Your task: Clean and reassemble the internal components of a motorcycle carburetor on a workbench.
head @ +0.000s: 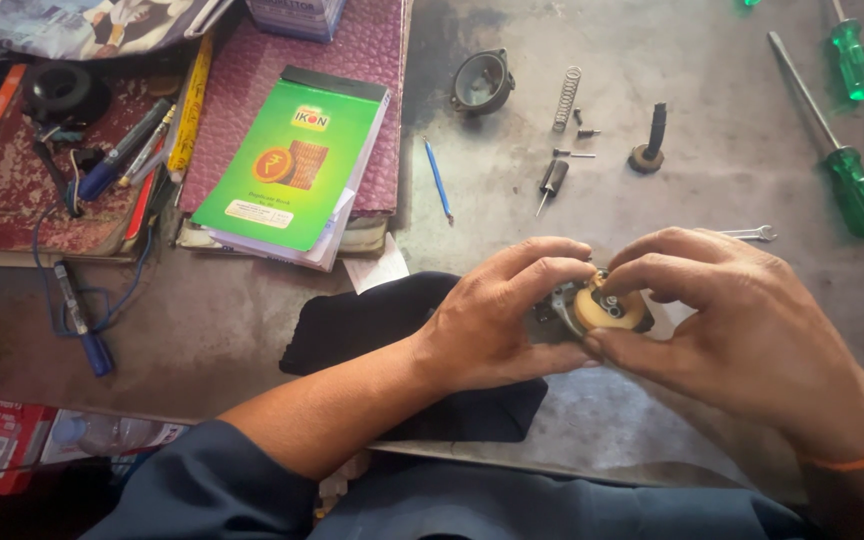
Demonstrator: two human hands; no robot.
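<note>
Pinching from both sides, the fingers close on a small round tan disc with grey metal fittings point(607, 305), held just above the table at centre right of the frame. The left hand point(497, 310) curls its fingers over the top while its thumb presses along the underside; the right hand point(742, 320) grips the disc's far edge between thumb and forefinger (an orange band circles that wrist).

Beneath the left forearm lies a black folded cloth point(382, 325) on the worn grey metal table point(252, 330). Above the hands, in the upper middle of the frame, loose parts are scattered: a steel coil spring point(568, 97), a dark round metal cup point(481, 81), a small black-handled pin tool point(551, 182) and a blue pen point(438, 180).

At upper right lie two green-handled screwdrivers point(857, 190). At upper left a green booklet point(292, 160) rests on a maroon textured book point(302, 70).
</note>
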